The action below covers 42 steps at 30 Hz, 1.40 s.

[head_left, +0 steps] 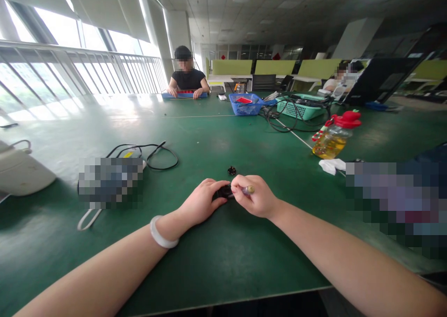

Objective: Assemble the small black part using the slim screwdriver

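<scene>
Near the middle of the green table (216,256), my left hand (200,200) is closed around a small dark object (225,192), thumb on one side and fingers on the other. Much of that object is hidden between my hands, and I cannot tell its kind. My right hand (256,196) grips a slim pen-like tool (248,190) with a yellowish rounded end. Its tip points toward the dark object; whether they touch is hidden. Just beyond my fingertips lies a small dark round part (232,170) with shiny spots.
Left are a phone-like blurred item (111,179), a black cable (162,167) and a white appliance (24,168). A red-capped bottle (331,140) leans at right near a tissue (331,166). Blue (244,107) and green baskets (300,111) stand farther back. Another person (188,77) sits opposite.
</scene>
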Tool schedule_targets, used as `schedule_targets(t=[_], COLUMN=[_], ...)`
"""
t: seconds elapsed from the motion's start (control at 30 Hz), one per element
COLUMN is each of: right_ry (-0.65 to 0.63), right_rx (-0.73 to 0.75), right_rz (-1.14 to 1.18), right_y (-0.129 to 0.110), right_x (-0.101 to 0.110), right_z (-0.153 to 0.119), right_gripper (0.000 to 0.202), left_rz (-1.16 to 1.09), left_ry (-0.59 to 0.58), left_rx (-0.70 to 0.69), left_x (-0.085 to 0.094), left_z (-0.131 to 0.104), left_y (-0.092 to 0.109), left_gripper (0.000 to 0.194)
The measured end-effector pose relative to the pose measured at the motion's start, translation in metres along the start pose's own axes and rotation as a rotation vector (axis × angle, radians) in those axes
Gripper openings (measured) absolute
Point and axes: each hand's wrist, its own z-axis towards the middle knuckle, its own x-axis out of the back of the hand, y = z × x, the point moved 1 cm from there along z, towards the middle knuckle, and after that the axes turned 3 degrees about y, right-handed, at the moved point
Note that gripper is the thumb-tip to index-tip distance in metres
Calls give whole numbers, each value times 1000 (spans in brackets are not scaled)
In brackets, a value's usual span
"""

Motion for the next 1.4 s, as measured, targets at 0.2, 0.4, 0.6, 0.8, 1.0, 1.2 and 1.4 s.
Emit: schedule_targets(t=[0.2,0.4,0.6,0.8,1.0,1.2,1.4], right_ry=[-24,-63,-20,2,-70,-101,306], right_rx=[249,287,357,437,372,42,-360], right_rz=[-93,-184,-180,-201,-173,79,549], right_y=[-11,-9,-15,-21,-17,-5,24], right_x=[-7,-11,-5,-3,-8,-9,0], right_z=[0,1,0,1,2,0,-3], right_gripper=[21,20,22,24,22,23,21], left_rz=[8,18,40,49,53,28,39], left_ry=[-14,-17,5,1,5,8,61], left_rx=[-17,-51,-53,-33,-54,-67,6], left_x=[1,2,0,0,-1,0,2], left_z=[0,0,0,0,0,1,-3], left_y=[1,3,1,1,-1,0,2], left_gripper=[42,42,39,40,42,36,40])
